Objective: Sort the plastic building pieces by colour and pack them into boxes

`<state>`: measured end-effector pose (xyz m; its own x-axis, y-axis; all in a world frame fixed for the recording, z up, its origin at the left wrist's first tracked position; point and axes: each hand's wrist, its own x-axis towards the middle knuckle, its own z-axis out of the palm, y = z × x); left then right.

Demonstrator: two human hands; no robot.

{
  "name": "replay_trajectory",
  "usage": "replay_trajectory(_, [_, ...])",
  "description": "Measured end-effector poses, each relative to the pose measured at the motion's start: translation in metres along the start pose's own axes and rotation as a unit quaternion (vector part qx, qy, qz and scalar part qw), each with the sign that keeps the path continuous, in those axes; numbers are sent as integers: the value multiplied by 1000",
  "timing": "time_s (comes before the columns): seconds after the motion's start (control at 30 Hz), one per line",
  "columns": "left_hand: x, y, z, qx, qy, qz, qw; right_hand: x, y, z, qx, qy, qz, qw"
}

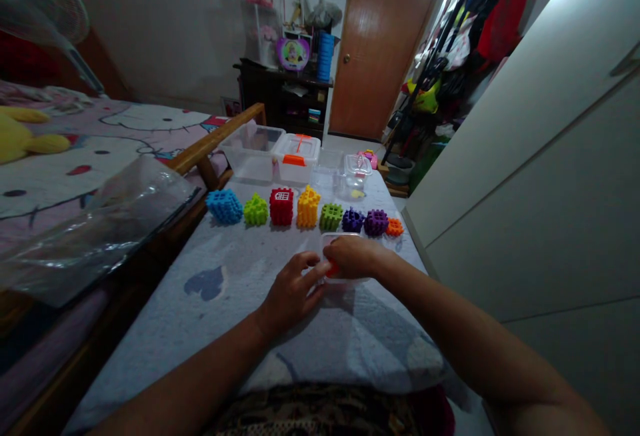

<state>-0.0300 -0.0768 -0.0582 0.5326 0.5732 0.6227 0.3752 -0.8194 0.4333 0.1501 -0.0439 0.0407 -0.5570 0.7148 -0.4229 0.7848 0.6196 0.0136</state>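
A small clear plastic box [369,239] stands on the cloth in front of me. My right hand [354,256] reaches down into it from the right, fingers bent and largely hidden. Something red [332,268] shows under those fingers, too little of it to name. My left hand [295,289] is at the box's left side, its curved fingers against the rim. Just beyond is a row of interlocking-piece blocks: a light blue one [225,207], a red one [281,207], a yellow one [308,207], a green one [331,217], a purple one [376,223] and others.
Behind the row stand a large clear bin [250,156], a lidded box with orange latches [299,164] and a small lidded container [357,168]. A wooden rail [220,136] and a plastic bag [105,223] lie left. A white cabinet [540,176] borders the right.
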Motion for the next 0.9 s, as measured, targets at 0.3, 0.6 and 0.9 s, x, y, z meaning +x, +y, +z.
replay_trajectory(0.3, [1,2,1,4,-11,4,1000,-2,7,-4,33,-9,-18,999])
replay_trajectory(0.6, [3,3,-1,-7,-25,-8,1000,-10,12,-27,86,-59,-24,994])
replay_trajectory(0.9, [4,5,-2,-11,-19,-13,1000,-8,5,-1,27,19,-5,999])
